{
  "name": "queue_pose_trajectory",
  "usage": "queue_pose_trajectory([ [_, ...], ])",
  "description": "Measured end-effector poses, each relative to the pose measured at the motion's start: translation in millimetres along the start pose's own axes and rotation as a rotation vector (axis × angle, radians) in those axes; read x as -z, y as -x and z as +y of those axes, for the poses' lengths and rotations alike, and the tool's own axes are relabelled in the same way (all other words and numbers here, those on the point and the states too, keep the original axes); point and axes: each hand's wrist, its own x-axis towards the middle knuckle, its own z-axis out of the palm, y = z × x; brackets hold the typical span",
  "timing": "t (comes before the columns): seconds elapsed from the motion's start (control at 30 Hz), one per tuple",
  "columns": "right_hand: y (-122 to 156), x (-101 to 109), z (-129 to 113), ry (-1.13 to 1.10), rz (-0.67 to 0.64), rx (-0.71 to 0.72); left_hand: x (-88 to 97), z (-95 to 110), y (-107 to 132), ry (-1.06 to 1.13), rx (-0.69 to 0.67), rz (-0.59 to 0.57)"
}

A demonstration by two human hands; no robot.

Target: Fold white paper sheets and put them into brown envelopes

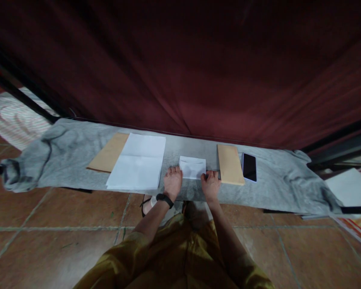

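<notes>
A small folded white paper (192, 167) lies on a grey cloth (66, 156) spread over a low surface. My left hand (172, 181) rests at the paper's near left corner, fingers curled down onto the cloth and paper edge. My right hand (211, 184) presses on the paper's near right corner, fingers bent. A black band (165, 199) sits on my left wrist. Neither hand has lifted the paper.
A large unfolded white sheet (138, 162) lies left, partly over a brown envelope (108, 153). Another brown envelope (230, 164) and a dark phone (249, 167) lie right. A dark red curtain (180, 64) hangs behind. Tiled floor (48, 224) is below; more paper (349, 186) lies far right.
</notes>
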Motion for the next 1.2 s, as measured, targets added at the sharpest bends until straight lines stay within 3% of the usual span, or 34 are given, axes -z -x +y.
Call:
queue_pose_trajectory([
  [0.67, -5.4, 1.4, -0.7, 0.017, -0.026, -0.011, 3.1, 0.3, -3.5, -0.03, -0.035, 0.013],
  [1.2, -6.5, 2.7, -1.5, 0.02, -0.04, -0.016, 1.5, 2.3, 2.2, -0.076, -0.356, 0.013],
])
